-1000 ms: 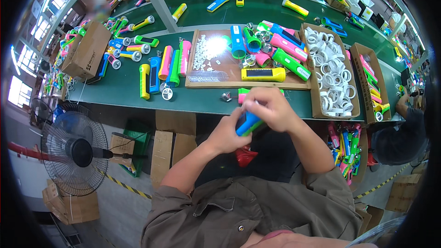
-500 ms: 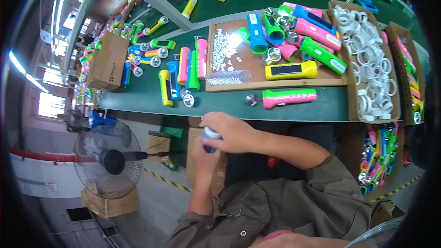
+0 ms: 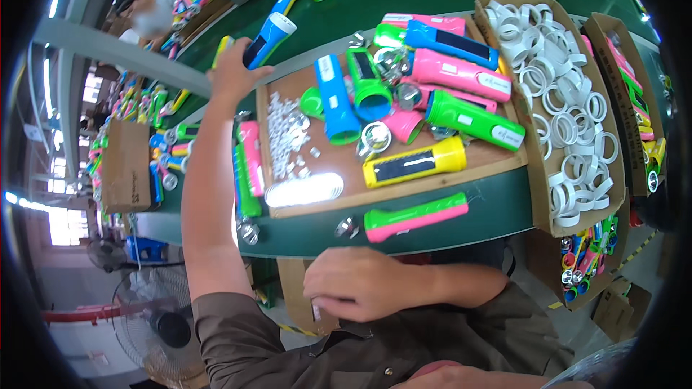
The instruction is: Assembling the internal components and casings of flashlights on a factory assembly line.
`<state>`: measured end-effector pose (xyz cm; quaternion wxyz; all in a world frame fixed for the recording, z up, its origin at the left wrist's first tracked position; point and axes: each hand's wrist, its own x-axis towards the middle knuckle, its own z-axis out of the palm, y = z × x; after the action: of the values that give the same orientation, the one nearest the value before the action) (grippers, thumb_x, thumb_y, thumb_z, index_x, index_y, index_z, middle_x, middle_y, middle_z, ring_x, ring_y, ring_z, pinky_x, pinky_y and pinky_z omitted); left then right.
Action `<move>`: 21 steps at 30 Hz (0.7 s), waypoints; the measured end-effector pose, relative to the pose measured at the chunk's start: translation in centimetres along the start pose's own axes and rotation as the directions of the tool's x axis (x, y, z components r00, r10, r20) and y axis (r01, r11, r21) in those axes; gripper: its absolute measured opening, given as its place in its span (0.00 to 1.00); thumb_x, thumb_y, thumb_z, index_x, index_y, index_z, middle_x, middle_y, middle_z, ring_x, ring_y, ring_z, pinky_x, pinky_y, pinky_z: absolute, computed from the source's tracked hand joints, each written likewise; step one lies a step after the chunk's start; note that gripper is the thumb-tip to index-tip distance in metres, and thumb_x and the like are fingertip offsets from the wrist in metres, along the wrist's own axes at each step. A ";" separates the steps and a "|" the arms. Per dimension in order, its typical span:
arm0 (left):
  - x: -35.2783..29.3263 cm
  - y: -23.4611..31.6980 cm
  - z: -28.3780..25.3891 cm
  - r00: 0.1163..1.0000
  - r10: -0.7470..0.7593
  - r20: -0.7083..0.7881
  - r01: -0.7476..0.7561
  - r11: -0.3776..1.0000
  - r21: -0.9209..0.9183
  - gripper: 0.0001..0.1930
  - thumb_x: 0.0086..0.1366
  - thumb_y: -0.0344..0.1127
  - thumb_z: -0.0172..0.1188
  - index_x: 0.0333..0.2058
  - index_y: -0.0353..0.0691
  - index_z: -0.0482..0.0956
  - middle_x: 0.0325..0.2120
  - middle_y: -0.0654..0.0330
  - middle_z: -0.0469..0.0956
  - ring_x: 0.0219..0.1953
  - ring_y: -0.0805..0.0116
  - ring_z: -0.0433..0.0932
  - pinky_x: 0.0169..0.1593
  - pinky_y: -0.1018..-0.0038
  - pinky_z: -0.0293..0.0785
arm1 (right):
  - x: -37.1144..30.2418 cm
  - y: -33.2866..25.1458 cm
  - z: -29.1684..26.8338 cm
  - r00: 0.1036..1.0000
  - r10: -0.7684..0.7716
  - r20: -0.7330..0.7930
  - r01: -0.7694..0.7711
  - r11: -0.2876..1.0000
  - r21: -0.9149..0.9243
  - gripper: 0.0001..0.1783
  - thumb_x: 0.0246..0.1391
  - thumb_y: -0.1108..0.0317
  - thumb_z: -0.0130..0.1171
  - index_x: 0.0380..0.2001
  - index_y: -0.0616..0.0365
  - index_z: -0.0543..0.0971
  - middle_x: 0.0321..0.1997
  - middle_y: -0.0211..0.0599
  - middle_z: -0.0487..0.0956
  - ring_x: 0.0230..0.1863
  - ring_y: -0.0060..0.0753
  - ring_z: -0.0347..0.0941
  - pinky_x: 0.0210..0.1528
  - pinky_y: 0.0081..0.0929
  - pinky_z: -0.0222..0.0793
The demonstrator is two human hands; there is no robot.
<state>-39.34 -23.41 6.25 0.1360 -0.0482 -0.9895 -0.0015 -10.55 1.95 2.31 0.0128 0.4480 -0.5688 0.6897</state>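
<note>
My left hand [image 3: 236, 75] reaches over the far left of the bench, closed around a blue flashlight [image 3: 270, 37] with a white ring at its head. Close to my body, in front of the bench edge, my right hand [image 3: 353, 282] has its fingers curled inward. A bit of white shows by its fingertips, too small to name. On the bench just beyond it lie a pink-and-green flashlight body [image 3: 417, 217] and a silver reflector [image 3: 347, 227]. Behind these, a wooden tray [image 3: 404, 189] bears flashlight bodies, including a yellow one [image 3: 414, 163], and small white pieces [image 3: 285, 137].
A cardboard box of white rings [image 3: 566, 127] stands right of the tray, with another box of flashlights [image 3: 627, 72] beyond. A metal post and frame [image 3: 122, 50] rise at the left, near my left arm. A brown box [image 3: 126, 166] and a fan [image 3: 162, 324] are also left.
My hands were together around a blue, white-ended object near my body. Now they are apart: the left has swung far left with the blue flashlight, while the right stays low. The view has shifted.
</note>
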 end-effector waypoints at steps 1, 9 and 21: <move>1.1 0.5 0.7 0.997 0.043 -0.067 -0.036 0.994 0.106 0.32 0.47 0.42 0.75 0.53 0.46 0.74 0.48 0.54 0.77 0.53 0.52 0.74 0.54 0.59 0.70 | -0.4 0.6 0.2 1.000 0.016 -0.006 -0.016 1.000 -0.015 0.07 0.51 0.71 0.61 0.33 0.58 0.76 0.38 0.38 0.77 0.42 0.43 0.74 0.45 0.37 0.70; -4.0 9.6 0.3 0.546 0.836 -0.055 -0.827 0.527 -0.196 0.20 0.43 0.28 0.69 0.40 0.47 0.81 0.51 0.60 0.73 0.56 0.55 0.72 0.59 0.59 0.65 | -1.0 3.8 0.0 0.988 0.008 0.156 -0.016 0.998 0.053 0.06 0.51 0.71 0.60 0.34 0.57 0.77 0.36 0.37 0.77 0.40 0.43 0.75 0.43 0.36 0.70; -15.3 10.3 -14.3 0.770 0.626 -0.118 -0.628 0.713 -0.313 0.26 0.43 0.33 0.68 0.45 0.38 0.74 0.40 0.50 0.77 0.45 0.49 0.78 0.49 0.54 0.73 | -1.8 -1.2 -0.1 0.980 -0.176 0.090 0.174 0.984 0.022 0.05 0.51 0.74 0.63 0.33 0.57 0.80 0.33 0.37 0.80 0.36 0.41 0.78 0.41 0.35 0.74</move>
<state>-19.84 -14.89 15.75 0.1198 -0.4029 -0.8990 -0.1234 -8.90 3.32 2.14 0.0441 0.5275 -0.5223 0.6686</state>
